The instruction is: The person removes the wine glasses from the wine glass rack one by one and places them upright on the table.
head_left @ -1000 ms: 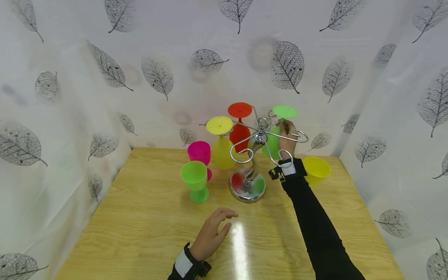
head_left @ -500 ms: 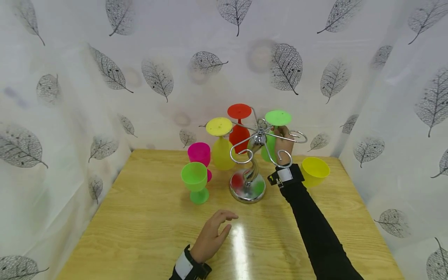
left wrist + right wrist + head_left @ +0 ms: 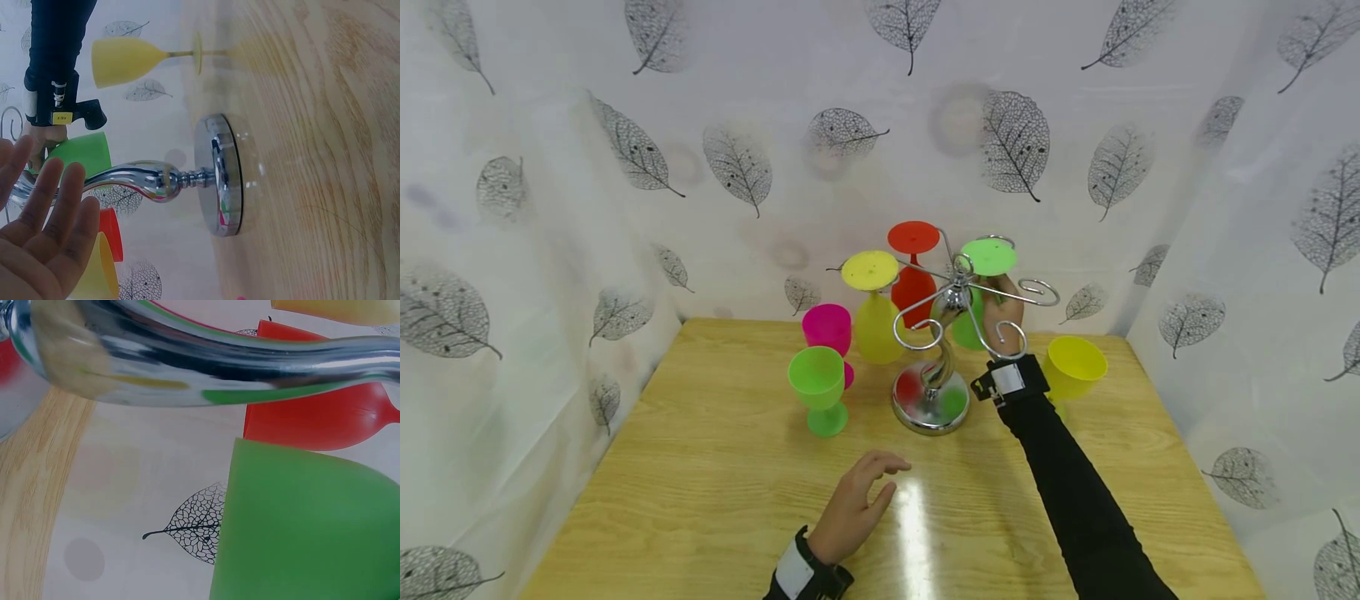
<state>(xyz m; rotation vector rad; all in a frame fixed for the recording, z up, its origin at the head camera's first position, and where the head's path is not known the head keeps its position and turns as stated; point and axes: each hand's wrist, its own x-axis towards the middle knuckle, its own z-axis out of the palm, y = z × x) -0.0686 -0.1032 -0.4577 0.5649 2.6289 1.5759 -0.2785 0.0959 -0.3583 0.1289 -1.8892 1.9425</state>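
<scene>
My right hand (image 3: 1004, 313) grips an upside-down green plastic goblet (image 3: 989, 257) by its stem, beneath the foot, at a back-right hook of the chrome stemware rack (image 3: 957, 296). In the right wrist view the goblet's bowl fills the lower right, close to the rack's curved post; the fingers are out of that view. A red goblet (image 3: 913, 237) and a yellow goblet (image 3: 870, 271) hang inverted on the rack's other hooks. My left hand (image 3: 853, 506) is held in front of the rack, fingers loosely extended, holding nothing.
Upright on the wooden table (image 3: 700, 500) stand a green goblet (image 3: 817, 379) and a pink goblet (image 3: 827, 327) left of the rack. A yellow goblet (image 3: 1077, 367) stands at right, beside my right sleeve. Several rack hooks stick out toward the front. A leaf-patterned curtain (image 3: 790, 75) surrounds the table.
My right hand has moved the inverted green goblet left, in toward the rack's centre, and the hook's loop now shows behind its foot. The left hand has stayed in place.
</scene>
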